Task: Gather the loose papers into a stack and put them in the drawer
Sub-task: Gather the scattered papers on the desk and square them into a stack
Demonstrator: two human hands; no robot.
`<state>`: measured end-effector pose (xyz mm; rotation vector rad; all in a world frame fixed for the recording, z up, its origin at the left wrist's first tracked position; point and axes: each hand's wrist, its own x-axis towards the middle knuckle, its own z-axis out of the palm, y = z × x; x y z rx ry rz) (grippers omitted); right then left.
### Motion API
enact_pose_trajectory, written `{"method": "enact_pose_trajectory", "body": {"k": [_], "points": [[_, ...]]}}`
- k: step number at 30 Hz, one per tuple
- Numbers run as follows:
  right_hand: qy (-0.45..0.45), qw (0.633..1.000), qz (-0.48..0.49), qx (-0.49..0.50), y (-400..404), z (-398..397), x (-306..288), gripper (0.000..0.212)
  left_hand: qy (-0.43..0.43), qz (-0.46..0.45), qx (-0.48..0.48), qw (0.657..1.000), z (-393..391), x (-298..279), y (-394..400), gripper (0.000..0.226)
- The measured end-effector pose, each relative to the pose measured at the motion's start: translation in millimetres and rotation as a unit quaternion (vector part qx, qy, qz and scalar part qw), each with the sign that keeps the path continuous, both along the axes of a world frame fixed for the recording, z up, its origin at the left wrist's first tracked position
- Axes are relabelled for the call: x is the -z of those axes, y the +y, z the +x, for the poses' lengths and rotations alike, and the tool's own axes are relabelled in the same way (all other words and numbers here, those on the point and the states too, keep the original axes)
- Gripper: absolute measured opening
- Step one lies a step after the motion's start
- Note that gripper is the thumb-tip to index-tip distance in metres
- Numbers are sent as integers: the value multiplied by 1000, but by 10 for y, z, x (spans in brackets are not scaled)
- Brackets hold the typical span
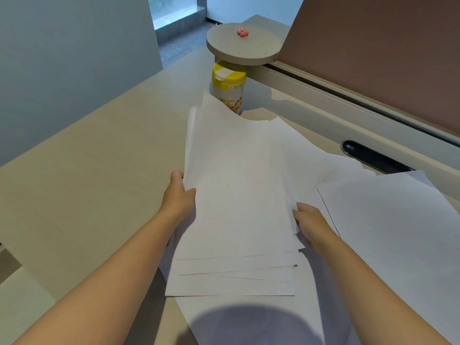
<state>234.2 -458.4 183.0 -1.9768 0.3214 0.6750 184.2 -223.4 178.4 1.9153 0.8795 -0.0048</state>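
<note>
A rough stack of white papers (239,195) is held above the beige desk (99,170), its sheets fanned out and uneven at the near edge. My left hand (178,195) grips the stack's left edge, thumb on top. My right hand (310,220) grips its right edge. More loose white sheets (388,225) lie flat on the desk to the right, and another sheet (249,319) lies under the stack near me. No drawer is in view.
A yellow-lidded canister (229,85) stands just beyond the papers. Above it a round grey shelf (245,44) carries a small pink object (242,32). A brown partition panel (373,58) borders the desk's right side, with a black cable slot (373,156) below it.
</note>
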Motion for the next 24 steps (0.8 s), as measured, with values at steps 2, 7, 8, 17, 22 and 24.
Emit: {"method": "enact_pose_trajectory", "body": {"k": [2,7,8,17,22,24], "points": [[16,997,40,70,32,42,-61,34,4,-4,-2,1000,46,20,7,40],[2,999,43,25,112,64,12,21,71,71,34,994,80,107,-19,41],[9,999,50,10,163,46,30,12,65,59,36,996,85,101,-51,43],[-41,981,164,90,-63,-161,-160,37,-46,-138,12,989,29,62,-30,29],[-39,968,188,164,-381,-272,-213,29,7,-255,139,957,95,-10,-253,9],[-29,969,172,177,-410,-303,-190,24,11,-138,159,978,208,-29,-277,19]]}}
